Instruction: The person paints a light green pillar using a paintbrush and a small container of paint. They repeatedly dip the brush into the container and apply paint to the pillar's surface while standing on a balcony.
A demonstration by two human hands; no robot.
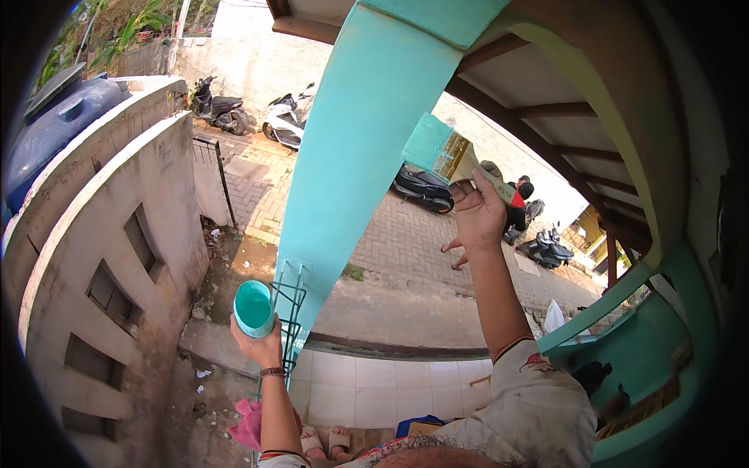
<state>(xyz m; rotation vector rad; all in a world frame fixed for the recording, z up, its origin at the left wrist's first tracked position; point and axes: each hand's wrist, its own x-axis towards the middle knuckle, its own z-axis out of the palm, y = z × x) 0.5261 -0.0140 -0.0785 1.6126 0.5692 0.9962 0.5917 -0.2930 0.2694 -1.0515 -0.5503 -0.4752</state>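
Hands, two, bare, set well apart.

Left hand [261, 347]: low, closed around a turquoise cup [266, 327]. Cup mouth faces up, presumably so the turquoise paint [255, 310] inside stays put; fingers wrap the outer wall, away from the contents. Wrist wears a bracelet [273, 373].

Right hand [479, 214]: raised high, clamped on a wide paintbrush [452, 154] by its pale handle, some lower fingers spread. Turquoise bristles point up and leftward from the fingers; this hold seems meant to keep skin clear of the wet end and to give reach upward.

Column [355, 148]: turquoise, standing between the hands. The bristles overlap its right edge in view; whether they touch it or hang in front cannot be told from this angle.

Wire rack [290, 312]: dark, at the column, just right of the left hand.

Pink cloth [247, 425]: below the left hand, beside the forearm.

Tiled floor [374, 382]: below and between the hands.

Black scooter [421, 187]: beyond the right hand, to its left, on the paving.

Seated person [518, 204]: beyond the right hand, to its right, in red and black.
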